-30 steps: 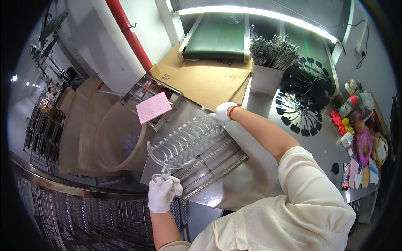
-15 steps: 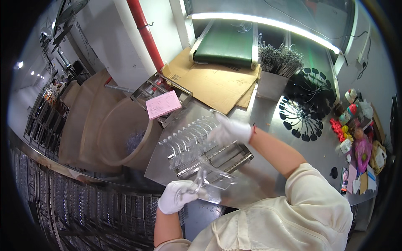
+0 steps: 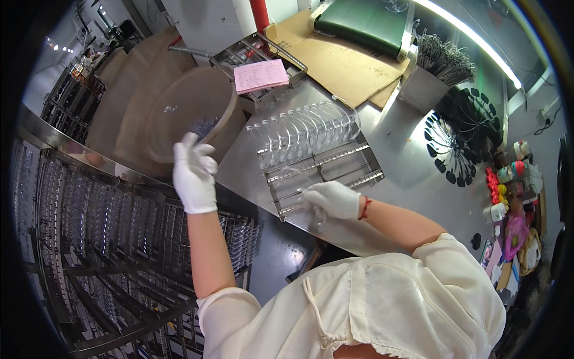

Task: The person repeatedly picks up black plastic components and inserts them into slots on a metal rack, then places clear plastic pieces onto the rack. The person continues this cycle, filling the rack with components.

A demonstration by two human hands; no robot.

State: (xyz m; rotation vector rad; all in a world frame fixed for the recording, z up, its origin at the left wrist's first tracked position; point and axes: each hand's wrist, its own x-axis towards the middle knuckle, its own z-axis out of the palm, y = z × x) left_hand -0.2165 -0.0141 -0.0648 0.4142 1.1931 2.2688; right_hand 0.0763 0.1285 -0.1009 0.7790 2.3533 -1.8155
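My left hand (image 3: 194,175), in a white glove, is raised at the near rim of a large brown barrel (image 3: 230,116). Its fingers are apart and nothing shows in them. Small clear bits (image 3: 170,109) show inside the barrel, above a bluish clear heap (image 3: 204,127). My gloved right hand (image 3: 335,200) is closed at the near right side of a metal rack (image 3: 323,170). A blurred clear plastic piece (image 3: 320,220) hangs below its fingers. Curved clear plastic pieces (image 3: 305,131) stand in a row along the rack's far side; its near slots are bare.
A pink paper pad (image 3: 260,76) lies on another metal frame behind the rack. Cardboard (image 3: 341,57), a bin of thin metal wires (image 3: 424,87) and black fanned parts (image 3: 448,149) lie farther back. Loaded racks (image 3: 113,221) fill the lower left. Bottles and bags crowd the right edge.
My left hand has gone from the rack's near side up to the barrel, and the clear piece has left it. My right hand has come back from the far row to the near side.
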